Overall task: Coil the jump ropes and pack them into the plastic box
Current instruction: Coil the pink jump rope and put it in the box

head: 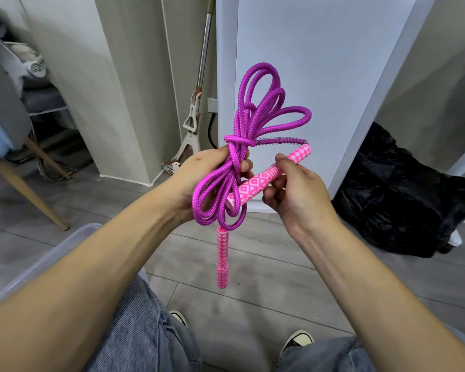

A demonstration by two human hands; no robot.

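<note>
A purple braided jump rope (263, 103) is bunched into several loops, with a wrap of rope around its middle. My left hand (204, 173) grips the bundle at that wrap. My right hand (295, 194) holds one pink-and-white patterned handle (255, 186) slanting up to the right; a metal spring joins its top end to the rope. The other pink handle (222, 260) hangs straight down below the bundle. The rim of a clear plastic box (46, 259) shows at lower left, under my left forearm.
A black plastic bag (403, 200) lies on the grey floor at right. A white cabinet panel (306, 63) stands straight ahead, with a mop (196, 103) leaning beside it. A chair with wooden legs (24, 183) stands at left. My knees and shoes are below.
</note>
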